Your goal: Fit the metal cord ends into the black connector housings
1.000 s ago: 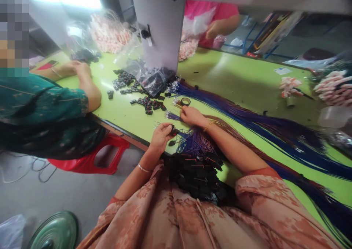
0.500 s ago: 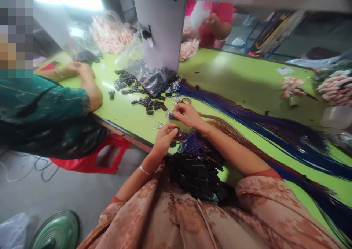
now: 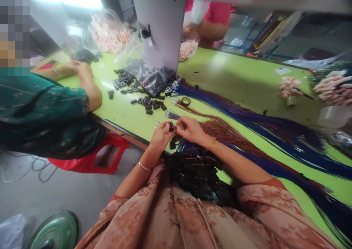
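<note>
- Fingers (image 3: 164,126) of the left hand (image 3: 159,137) are pinching a small black connector (image 3: 171,126) at their tips.
- Those of the right hand (image 3: 190,129) are pressing together just beside it; what they are gripping, I cannot tell.
- Beyond both sets of fingers, a tape roll (image 3: 185,101) and loose black connectors (image 3: 147,103) are lying on the green table (image 3: 131,116).

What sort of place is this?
Probably a small wiring-assembly workshop: long bundles of wires and scattered small black parts cover part of a shared green table, where a co-worker in teal also sits.
</note>
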The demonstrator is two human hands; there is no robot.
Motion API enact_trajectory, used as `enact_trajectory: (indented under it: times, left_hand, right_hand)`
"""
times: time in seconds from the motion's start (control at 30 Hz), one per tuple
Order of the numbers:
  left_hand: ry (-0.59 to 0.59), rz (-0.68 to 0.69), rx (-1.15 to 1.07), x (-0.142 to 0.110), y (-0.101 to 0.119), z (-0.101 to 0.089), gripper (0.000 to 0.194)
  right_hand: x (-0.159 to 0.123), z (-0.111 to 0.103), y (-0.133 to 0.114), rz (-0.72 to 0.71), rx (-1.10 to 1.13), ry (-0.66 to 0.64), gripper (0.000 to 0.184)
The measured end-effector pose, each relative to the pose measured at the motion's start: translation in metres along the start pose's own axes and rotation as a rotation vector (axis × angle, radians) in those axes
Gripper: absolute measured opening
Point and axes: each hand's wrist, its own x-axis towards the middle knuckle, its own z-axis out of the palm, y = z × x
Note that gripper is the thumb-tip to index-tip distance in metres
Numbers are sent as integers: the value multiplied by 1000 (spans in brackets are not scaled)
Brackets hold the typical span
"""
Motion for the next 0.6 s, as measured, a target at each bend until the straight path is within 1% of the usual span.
enact_trajectory:
  times: [0.3,0.47,0.6]
  left_hand:
    - [-2,-3,23,1,1,-2,9]
    - [-12,26,48,0,0,-4,16]
    - [-3,31,88,-2,-1,-3,25]
  right_hand:
    - [2,1,-2,-6,-70,-3,5]
    - [1,1,-2,-21,-84,6,5]
    - [1,3,0,-68,-127,-23,5]
